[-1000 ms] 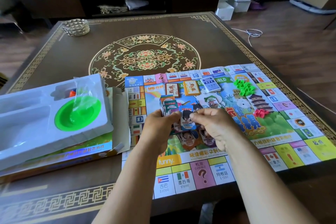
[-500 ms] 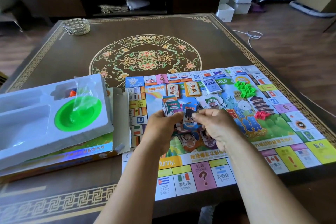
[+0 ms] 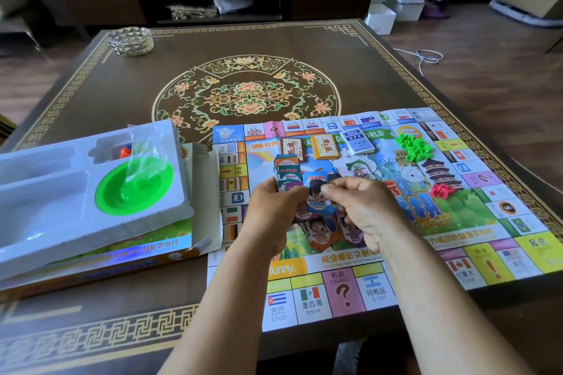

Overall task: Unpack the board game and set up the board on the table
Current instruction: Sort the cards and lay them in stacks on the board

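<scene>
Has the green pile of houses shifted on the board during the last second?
No. The green houses sit by the same yellow square on the board; only the camera shifted.

Glossy paper board (image 3: 396,256), white plastic tray (image 3: 45,192), polished wooden table (image 3: 243,39)

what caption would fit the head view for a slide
Both hands, left hand and right hand, sort a stack of play money over the unfolded game board.
</scene>
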Tool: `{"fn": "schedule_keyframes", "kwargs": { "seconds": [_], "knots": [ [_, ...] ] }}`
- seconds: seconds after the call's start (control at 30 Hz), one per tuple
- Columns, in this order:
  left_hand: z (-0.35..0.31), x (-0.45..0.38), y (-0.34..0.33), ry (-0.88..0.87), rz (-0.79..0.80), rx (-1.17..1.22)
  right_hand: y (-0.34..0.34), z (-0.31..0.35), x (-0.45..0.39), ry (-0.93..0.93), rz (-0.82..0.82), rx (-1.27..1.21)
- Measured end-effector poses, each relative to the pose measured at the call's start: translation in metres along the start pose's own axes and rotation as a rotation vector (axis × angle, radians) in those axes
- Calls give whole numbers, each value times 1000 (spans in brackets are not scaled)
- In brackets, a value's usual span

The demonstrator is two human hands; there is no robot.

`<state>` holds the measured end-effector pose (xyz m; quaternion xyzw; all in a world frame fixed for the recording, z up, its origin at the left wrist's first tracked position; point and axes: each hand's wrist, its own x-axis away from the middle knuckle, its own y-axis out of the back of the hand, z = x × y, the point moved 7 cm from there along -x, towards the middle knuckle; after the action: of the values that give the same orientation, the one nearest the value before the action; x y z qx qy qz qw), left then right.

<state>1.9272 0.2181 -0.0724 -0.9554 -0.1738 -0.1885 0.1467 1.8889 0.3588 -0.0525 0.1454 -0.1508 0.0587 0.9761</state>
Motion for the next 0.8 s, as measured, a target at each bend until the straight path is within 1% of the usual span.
{"fn": "schedule_keyframes", "kwargs": {
  "seconds": [0.27,0.5,0.7,0.8],
  "knots": [
    [0,1,3,-10,-35,24,2,0,2,-9,0,-18],
    [-2,2,5,-20,-54,11,7,-6,-3,-24,-62,-60],
    [0,1,7,-21,-92,14,4,0,-7,11,-77,50],
    [1,-1,9,-10,-87,42,20,10,-19,28,-157,116]
  ]
}}
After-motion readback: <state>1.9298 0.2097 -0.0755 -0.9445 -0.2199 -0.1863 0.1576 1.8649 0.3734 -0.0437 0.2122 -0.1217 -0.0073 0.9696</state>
